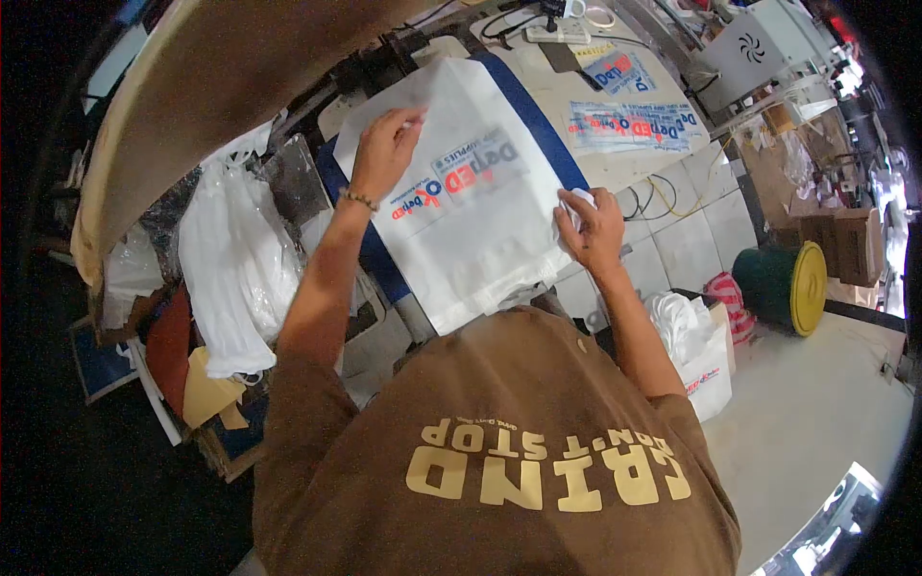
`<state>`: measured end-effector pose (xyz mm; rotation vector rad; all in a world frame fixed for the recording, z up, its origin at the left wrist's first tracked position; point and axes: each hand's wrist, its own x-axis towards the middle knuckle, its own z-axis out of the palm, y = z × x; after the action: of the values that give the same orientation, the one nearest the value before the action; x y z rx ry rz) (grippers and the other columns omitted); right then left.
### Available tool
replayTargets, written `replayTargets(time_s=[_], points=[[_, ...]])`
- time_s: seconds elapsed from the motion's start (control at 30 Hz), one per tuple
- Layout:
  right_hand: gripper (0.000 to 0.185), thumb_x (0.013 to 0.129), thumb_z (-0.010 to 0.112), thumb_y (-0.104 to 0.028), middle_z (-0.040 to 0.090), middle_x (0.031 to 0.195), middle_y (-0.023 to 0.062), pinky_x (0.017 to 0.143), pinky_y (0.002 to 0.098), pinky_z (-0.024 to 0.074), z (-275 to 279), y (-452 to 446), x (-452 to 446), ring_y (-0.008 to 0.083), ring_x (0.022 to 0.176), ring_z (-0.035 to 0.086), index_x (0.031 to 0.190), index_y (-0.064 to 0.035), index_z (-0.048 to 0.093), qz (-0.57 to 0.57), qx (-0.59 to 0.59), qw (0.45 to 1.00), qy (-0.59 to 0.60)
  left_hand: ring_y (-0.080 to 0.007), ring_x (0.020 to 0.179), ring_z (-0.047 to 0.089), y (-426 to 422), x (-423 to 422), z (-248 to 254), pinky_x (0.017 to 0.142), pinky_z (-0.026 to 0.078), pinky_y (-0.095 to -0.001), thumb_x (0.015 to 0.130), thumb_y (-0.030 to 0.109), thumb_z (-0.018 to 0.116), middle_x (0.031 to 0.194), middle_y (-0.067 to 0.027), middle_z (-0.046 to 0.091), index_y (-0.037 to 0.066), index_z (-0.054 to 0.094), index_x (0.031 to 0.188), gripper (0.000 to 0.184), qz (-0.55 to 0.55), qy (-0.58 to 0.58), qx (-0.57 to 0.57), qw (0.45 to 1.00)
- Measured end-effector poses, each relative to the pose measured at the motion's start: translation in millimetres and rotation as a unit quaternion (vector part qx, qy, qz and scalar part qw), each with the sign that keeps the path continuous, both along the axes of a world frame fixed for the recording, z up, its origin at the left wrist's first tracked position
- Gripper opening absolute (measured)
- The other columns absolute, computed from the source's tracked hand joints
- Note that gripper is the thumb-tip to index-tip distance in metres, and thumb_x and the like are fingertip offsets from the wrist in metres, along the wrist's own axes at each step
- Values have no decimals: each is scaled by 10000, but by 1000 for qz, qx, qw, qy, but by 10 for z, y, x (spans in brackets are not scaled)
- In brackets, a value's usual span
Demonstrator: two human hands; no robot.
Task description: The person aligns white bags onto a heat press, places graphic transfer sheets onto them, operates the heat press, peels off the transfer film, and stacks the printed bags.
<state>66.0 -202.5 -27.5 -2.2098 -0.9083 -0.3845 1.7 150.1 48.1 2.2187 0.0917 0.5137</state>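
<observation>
A white plastic bag (471, 245) with red and blue lettering lies flat over a blue board (538, 106) in front of me. My left hand (386, 149), with a beaded bracelet (359, 200) at the wrist, is over the bag's left part. Its fingers are bent and drawn together, slightly blurred; what they hold, if anything, does not show clearly. At the bag's right edge, my right hand (594, 230) has thumb and fingers closed on a white fold of the bag.
White bags (230, 259) hang at the left. Printed plastic sheets (629, 127) lie on the far table beside a power strip (557, 35). To the right are a filled white bag (691, 355), a green bin with a yellow lid (807, 288), cardboard boxes (850, 245) and a grey machine (759, 53).
</observation>
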Motion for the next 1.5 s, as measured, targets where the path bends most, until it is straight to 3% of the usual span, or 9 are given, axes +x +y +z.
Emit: replayTargets(time_s=[0.07,0.17,0.3,0.43,0.53,0.6,0.73,0.8,1.5], points=[[281,782,766,-266,596,865,121,695,422,448,-47,8,22,316,815,574,1041,-156,757,7,30,999,-15,-337,855,655,75,-149,-143,783,530,-421,845,169,714,972,-154,688,46,710,1122,303,103,139,140,975],[281,786,760,-263,586,875,121,694,426,442,-46,5,13,316,812,571,1048,-160,754,8,30,999,-9,-345,956,615,49,-571,-375,845,494,-447,801,248,775,1015,-147,658,52,700,1142,400,105,141,243,954],[279,793,752,-271,595,912,126,719,432,454,-25,10,7,319,834,581,1051,-166,759,7,19,1000,-6,-333,1017,562,-305,-792,-356,851,472,-453,740,291,833,1089,-141,614,80,719,1124,452,250,123,256,926],[279,792,754,-277,602,930,131,739,430,467,-56,9,7,320,873,589,1051,-174,760,4,10,1000,10,-322,1005,588,-249,-880,-504,839,474,-459,743,246,830,1051,-132,633,86,717,1118,423,279,96,223,929],[271,793,754,-263,594,916,140,734,427,464,-49,28,6,319,871,585,1045,-164,760,10,18,1000,12,-312,986,618,-300,-867,-507,829,476,-463,746,208,823,985,-113,655,87,725,1057,348,336,154,115,922],[277,794,756,-255,600,928,156,740,427,466,-46,27,10,327,878,587,1050,-151,758,10,21,1000,11,-307,980,640,-323,-888,-539,804,477,-468,755,185,802,936,-92,670,82,731,968,246,331,132,41,933],[288,796,756,-254,610,941,170,746,429,471,-61,14,19,337,885,590,1061,-141,757,14,26,1000,7,-276,939,628,-538,-954,-584,787,455,-436,784,159,767,903,-67,656,90,733,895,135,353,70,91,929],[295,797,756,-255,620,942,173,751,431,474,-59,13,20,340,891,593,1069,-140,757,17,21,999,19,-241,876,604,-749,-974,-447,781,424,-410,801,129,735,857,-34,626,111,735,865,66,322,10,288,902],[272,773,775,-217,616,915,152,717,422,467,-70,24,39,323,868,593,1035,-145,765,18,22,1000,7,-226,805,569,-1194,-988,-620,758,406,-415,786,84,739,810,-12,589,110,743,835,56,192,-65,264,943]])
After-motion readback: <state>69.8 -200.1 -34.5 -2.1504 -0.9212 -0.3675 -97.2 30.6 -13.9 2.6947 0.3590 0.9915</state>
